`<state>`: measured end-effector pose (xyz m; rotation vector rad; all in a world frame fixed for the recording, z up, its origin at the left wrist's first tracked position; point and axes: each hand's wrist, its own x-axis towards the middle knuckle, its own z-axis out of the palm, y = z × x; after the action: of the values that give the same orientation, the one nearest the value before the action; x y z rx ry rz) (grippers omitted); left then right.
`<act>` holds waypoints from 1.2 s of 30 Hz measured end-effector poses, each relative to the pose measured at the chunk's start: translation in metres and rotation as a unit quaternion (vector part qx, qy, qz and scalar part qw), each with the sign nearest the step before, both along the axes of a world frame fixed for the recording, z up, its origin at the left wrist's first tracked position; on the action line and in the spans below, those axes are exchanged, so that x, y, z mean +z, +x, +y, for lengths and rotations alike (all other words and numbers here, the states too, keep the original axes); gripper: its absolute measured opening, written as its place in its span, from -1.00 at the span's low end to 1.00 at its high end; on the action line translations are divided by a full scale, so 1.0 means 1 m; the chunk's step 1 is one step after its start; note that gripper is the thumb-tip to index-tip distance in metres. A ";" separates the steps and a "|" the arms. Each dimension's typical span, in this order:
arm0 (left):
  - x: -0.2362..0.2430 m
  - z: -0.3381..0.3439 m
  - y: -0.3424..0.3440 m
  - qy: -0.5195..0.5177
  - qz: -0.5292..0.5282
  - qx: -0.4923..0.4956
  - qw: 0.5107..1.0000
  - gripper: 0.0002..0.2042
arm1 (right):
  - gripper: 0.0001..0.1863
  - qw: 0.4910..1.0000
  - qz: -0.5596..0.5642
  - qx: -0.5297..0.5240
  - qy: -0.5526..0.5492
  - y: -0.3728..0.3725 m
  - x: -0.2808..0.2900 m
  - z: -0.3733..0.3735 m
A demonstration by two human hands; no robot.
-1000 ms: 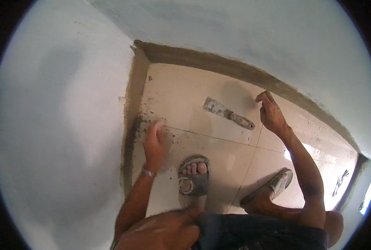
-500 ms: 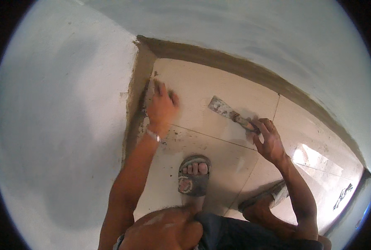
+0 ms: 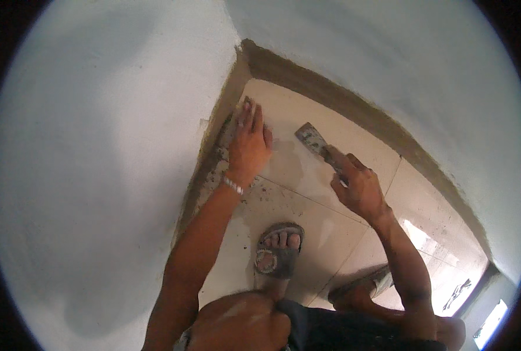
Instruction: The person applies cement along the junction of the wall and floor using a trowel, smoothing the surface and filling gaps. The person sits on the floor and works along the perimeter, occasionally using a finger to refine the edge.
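A putty knife (image 3: 311, 138) with a stained metal blade is in my right hand (image 3: 360, 186), whose fingers wrap round its handle. The blade points up and left, over the pale floor tiles (image 3: 307, 105). Close to the foot of the left wall, my left hand (image 3: 250, 146) reaches down with its fingers stretched forward and the thumb apart. A small dark bit of debris (image 3: 247, 102) shows by its fingertips; whether they touch it I cannot tell. Dark crumbs lie on the tiles along that wall.
Pale walls rise on the left (image 3: 114, 164) and ahead (image 3: 354, 47), with a bare brown cement strip (image 3: 330, 88) along their base. My sandalled foot (image 3: 279, 251) stands between my arms, the other further right. A bright patch of light (image 3: 421, 237) falls on the tiles at right.
My right hand has gone from a fingertip hold at the handle's end to a fuller grip nearer the blade. My left hand stays by the wall. The whole view has shifted.
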<state>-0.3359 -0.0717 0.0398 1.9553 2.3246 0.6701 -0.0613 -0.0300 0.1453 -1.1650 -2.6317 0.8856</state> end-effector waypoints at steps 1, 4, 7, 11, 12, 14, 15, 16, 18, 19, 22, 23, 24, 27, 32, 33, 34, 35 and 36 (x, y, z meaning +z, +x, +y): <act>0.000 -0.018 0.008 -0.018 -0.019 -0.006 1.000 -0.56 | -0.60 1.000 -0.001 0.003 0.010 -0.015 0.005 0.002; 0.007 -0.059 0.019 -0.055 -0.226 0.000 0.973 -0.63 | -0.65 0.999 -0.051 0.010 0.004 -0.070 0.008 0.007; 0.015 -0.041 0.012 -0.086 -0.594 0.144 0.787 -0.69 | -0.69 0.990 -0.118 0.060 0.055 -0.117 0.008 0.020; 0.001 0.002 -0.005 -0.052 -0.862 0.240 0.444 -0.69 | -0.79 0.983 -0.130 0.078 0.100 -0.143 0.015 0.045; -0.001 0.014 -0.008 -0.032 -0.854 0.260 0.449 -0.69 | -0.82 0.985 -0.118 0.068 0.107 -0.147 0.012 0.048; -0.001 0.027 -0.010 0.001 -0.837 0.306 0.454 -0.67 | -0.86 0.985 -0.106 0.068 0.115 -0.153 0.009 0.051; 0.000 0.028 -0.010 -0.008 -0.837 0.319 0.445 -0.66 | -0.86 0.984 -0.105 0.078 0.120 -0.156 0.012 0.053; 0.005 0.032 -0.009 -0.020 -0.838 0.330 0.435 -0.65 | -0.86 0.983 -0.106 0.086 0.126 -0.157 0.013 0.056; 0.007 0.036 -0.004 -0.015 -0.839 0.334 0.429 -0.64 | -0.87 0.981 -0.141 0.075 0.107 -0.161 0.018 0.066; 0.008 0.033 -0.001 0.002 -0.838 0.331 0.433 -0.64 | -0.87 0.981 -0.156 0.070 0.094 -0.164 0.020 0.067; 0.012 0.032 -0.005 0.029 -0.825 0.354 0.440 -0.65 | -0.89 0.985 -0.075 0.071 0.138 -0.171 0.016 0.070; 0.013 0.035 -0.009 0.036 -0.819 0.366 0.441 -0.65 | -0.86 0.988 -0.086 0.060 0.117 -0.172 0.017 0.071; 0.013 0.036 -0.008 0.040 -0.823 0.362 0.436 -0.66 | -0.81 0.989 -0.098 0.050 0.096 -0.172 0.017 0.071; 0.014 0.033 -0.001 0.046 -0.828 0.365 0.423 -0.71 | -0.73 0.991 -0.095 0.027 0.087 -0.173 0.011 0.070; 0.019 0.035 -0.002 0.033 -0.840 0.344 0.418 -0.78 | -0.90 0.987 -0.072 0.059 0.128 -0.170 0.011 0.075; 0.016 0.036 -0.005 0.036 -0.834 0.346 0.428 -0.74 | -0.89 0.987 -0.067 0.048 0.136 -0.172 0.008 0.078; 0.016 0.038 -0.007 0.037 -0.830 0.347 0.435 -0.71 | -0.89 0.987 -0.067 0.036 0.144 -0.172 0.006 0.079; 0.017 0.039 -0.007 0.037 -0.826 0.348 0.441 -0.68 | -0.89 0.988 -0.077 0.041 0.126 -0.171 0.004 0.079; 0.017 0.038 -0.005 0.027 -0.824 0.355 0.440 -0.66 | -0.88 0.989 -0.088 0.045 0.108 -0.169 0.003 0.079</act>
<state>-0.3407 -0.0337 0.0571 -0.3973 1.2737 1.5252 -0.2304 0.0492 0.1486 -1.1240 -2.8533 0.5144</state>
